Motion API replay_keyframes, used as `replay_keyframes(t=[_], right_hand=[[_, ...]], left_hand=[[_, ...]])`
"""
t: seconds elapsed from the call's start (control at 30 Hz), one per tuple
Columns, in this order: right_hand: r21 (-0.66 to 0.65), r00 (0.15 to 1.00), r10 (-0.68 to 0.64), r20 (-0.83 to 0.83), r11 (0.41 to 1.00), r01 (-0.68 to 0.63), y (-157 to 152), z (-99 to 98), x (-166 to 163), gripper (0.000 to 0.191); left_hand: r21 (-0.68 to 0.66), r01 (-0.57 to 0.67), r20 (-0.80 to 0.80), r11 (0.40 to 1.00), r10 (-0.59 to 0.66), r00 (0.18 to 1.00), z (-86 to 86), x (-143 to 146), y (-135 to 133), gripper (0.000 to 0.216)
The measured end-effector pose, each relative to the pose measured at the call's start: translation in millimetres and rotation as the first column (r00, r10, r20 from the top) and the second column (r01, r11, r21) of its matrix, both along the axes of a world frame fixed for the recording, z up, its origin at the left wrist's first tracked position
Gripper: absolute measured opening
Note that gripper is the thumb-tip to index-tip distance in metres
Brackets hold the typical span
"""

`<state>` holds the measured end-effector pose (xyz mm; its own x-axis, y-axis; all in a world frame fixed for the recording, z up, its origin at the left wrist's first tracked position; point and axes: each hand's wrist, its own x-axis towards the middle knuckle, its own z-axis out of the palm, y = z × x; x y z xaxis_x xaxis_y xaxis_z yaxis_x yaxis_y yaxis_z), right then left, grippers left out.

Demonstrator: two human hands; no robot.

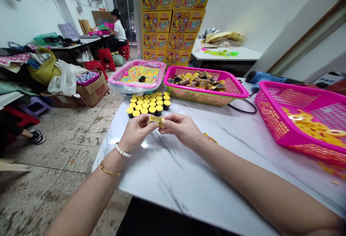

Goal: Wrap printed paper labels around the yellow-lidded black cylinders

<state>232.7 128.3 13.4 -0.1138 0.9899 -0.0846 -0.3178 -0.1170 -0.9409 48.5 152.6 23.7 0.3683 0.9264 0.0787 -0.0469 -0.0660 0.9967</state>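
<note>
The left hand (137, 129) and right hand (181, 128) each pinch the yellow label (156, 120) in a narrow fingertip grip above the white surface (189, 178), near the yellow-capped pots (148, 105), where uneven pulling might crease or tear it.

Pots (148, 104) before tub (116, 80), basket (205, 97) right of it

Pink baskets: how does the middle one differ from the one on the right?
The middle basket holds black-and-yellow cylinders; the right basket holds flat yellow rings. The middle basket sits farther off, whole in view; the right basket is nearer and cut by the frame edge. Both are pink mesh on the white table.
</note>
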Motion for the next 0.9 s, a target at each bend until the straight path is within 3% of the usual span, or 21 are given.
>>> replay_keyframes(t=[0.1, 0.2, 0.27, 0.37, 0.67, 0.9], right_hand=[[-0.136, 0.99, 0.083, -0.11, 0.986, -0.098, 3, -7.0, 1, 0.03], [-0.176, 0.983, 0.127, -0.13, 0.973, -0.149, 5, -8.8, 3, 0.034], [-0.146, 0.984, 0.142, -0.104, 0.977, -0.157, 6, -6.1, 5, 0.04], [-0.052, 0.984, 0.168, -0.053, 0.984, -0.171, 4, -0.5, 6, 0.039], [0.021, 0.992, 0.125, -0.023, 0.992, -0.125, -2, 0.3, 2, 0.036], [0.12, 0.997, -0.049, 0.061, 0.992, 0.041, -2, -4.8, 4, 0.029]], left_hand=[[0.019, 0.03, -0.007, 0.999, -0.03, 1.0, 0.4, 1, 0, 0.036], [-0.032, 0.1, 0.033, 0.994, -0.099, 0.995, -0.2, 1, 2, 0.038], [-0.099, 0.153, 0.092, 0.983, -0.144, 0.985, -1.3, 1, 3, 0.042], [-0.149, 0.147, 0.191, 0.978, -0.118, 0.975, -4.1, 0, 5, 0.046], [-0.057, 0.155, 0.222, 0.986, -0.139, 0.965, -5.3, -4, 7, 0.04], [-0.089, 0.226, 0.194, 0.97, -0.206, 0.959, -3.7, -4, 6, 0.04]])
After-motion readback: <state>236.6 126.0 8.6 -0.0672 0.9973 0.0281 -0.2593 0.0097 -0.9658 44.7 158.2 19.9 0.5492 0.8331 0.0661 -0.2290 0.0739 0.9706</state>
